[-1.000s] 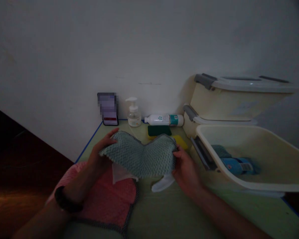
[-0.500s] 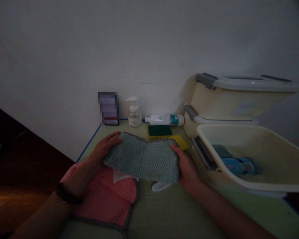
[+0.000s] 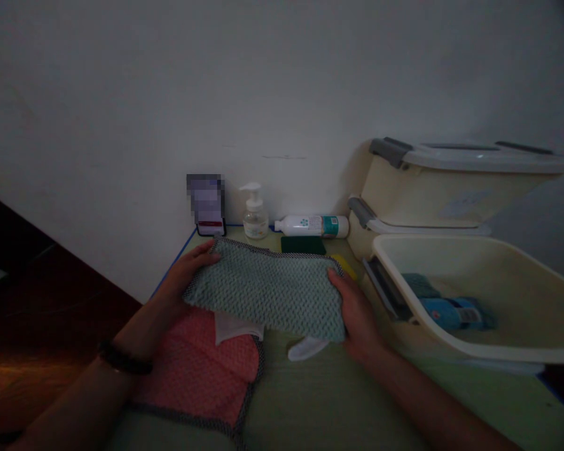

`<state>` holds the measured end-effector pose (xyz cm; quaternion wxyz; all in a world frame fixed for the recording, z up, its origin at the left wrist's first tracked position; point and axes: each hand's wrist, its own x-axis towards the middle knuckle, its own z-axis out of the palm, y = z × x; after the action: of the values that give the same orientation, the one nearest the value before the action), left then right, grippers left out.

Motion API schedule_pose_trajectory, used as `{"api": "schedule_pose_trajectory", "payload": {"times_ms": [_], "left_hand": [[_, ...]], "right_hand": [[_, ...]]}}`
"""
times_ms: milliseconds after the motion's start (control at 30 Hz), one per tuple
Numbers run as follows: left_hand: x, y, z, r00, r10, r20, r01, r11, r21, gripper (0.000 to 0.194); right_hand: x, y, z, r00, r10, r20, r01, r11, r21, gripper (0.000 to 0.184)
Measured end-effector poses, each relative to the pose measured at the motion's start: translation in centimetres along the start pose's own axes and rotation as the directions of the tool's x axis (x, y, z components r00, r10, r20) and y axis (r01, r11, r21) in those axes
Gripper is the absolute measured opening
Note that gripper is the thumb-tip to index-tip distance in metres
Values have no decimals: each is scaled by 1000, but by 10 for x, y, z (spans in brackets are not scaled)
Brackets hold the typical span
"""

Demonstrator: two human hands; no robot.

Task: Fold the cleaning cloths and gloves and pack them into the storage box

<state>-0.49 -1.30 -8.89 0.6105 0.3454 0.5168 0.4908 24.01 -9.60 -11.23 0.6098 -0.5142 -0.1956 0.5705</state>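
Pale green table [image 3: 301, 401] stands against a grey-white wall [image 3: 263, 94]; dark reddish floor [image 3: 61, 300] shows at lower left. Counted: one pump bottle [image 3: 255, 223] and one lying white bottle [image 3: 301, 225] near centre, one pink cloth [image 3: 197, 376] at lower left, one open cream bin [image 3: 512, 294] at right. One grey-green cloth [image 3: 272, 288] is at frame centre. Left hand [image 3: 190, 269], partly closed, grips its left end; right hand [image 3: 360, 313], thumb on top, grips its right end.
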Motion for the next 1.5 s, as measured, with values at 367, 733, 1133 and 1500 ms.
{"api": "schedule_pose_trajectory", "payload": {"times_ms": [367,733,1133,1500], "left_hand": [[-4,-6,2,964,267,12,-246,870,428,9],[-13,-3,6,913,401,76,-351,673,651,24],[-5,-2,1,954,299,-38,-280,926,251,28],[-17,12,14,908,412,-78,-396,903,167,28]], "right_hand": [[1,3,-2,1000,-22,-14,20,993,-113,18],[-2,1,3,1000,22,21,-22,1000,22,23],[-6,-4,10,997,-22,69,16,997,78,15],[-38,-33,13,959,-227,173,266,929,-258,28]]}}
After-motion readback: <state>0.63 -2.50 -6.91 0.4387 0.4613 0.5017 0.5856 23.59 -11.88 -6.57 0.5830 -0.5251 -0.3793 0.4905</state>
